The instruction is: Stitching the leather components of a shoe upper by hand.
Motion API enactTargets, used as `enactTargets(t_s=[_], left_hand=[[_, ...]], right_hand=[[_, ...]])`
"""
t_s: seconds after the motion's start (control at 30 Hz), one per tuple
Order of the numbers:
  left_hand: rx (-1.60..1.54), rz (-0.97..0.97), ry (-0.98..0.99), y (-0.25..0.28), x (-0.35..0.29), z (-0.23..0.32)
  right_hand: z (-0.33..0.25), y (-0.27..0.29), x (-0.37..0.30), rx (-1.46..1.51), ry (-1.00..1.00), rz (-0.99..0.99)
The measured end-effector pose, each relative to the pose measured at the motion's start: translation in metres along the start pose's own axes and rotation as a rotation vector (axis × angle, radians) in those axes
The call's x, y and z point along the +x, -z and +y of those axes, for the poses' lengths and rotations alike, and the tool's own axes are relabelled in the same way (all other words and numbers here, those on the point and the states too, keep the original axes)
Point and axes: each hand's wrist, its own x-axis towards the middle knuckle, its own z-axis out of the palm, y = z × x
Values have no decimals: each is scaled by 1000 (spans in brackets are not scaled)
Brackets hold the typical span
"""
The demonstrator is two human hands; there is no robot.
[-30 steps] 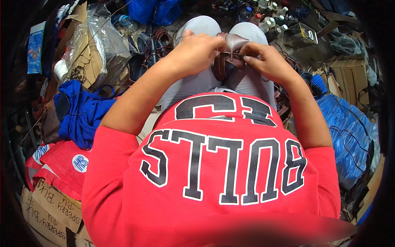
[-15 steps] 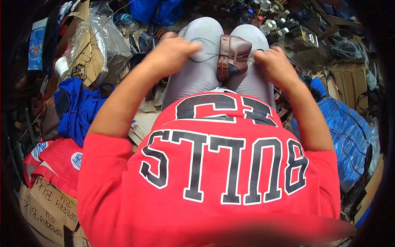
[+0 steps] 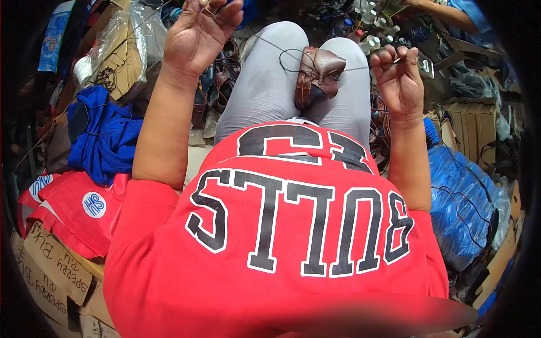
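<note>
A brown leather shoe upper [image 3: 320,66] is held between my knees, with a dark thread [image 3: 355,69] running out of it on both sides. My left hand [image 3: 196,42] is raised at the upper left, palm turned up, its fingers closed on the thread that stretches down to the shoe upper. My right hand [image 3: 398,81] is beside the right knee, fingers curled round the other end of the thread, which is drawn taut. A small pale bit shows between its fingertips, too small to name. A loose loop of thread hangs at the upper's left side.
Bottles [image 3: 372,42] and another person's arm [image 3: 451,16] are at the upper right. A blue plastic-wrapped bundle [image 3: 459,208] and cardboard [image 3: 473,127] lie to the right. On the left are a blue cloth [image 3: 104,135], red bags [image 3: 73,208] and shoes [image 3: 225,79].
Both hands have moved apart and outward, away from the shoe upper, the left one farther up. More thread shows stretched between them. Another person's arm has come in at the upper right.
</note>
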Motion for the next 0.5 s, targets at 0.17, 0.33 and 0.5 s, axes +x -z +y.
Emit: enactTargets(t_s=[0.17, 0.33, 0.5], left_hand=[[219, -291, 150, 44, 4, 9], [457, 459, -213, 105, 5, 68], [720, 125, -156, 106, 20, 42]], right_hand=[[-25, 32, -19, -255, 7, -133], [-125, 96, -67, -330, 260, 156], [-94, 124, -66, -1009, 229, 418]])
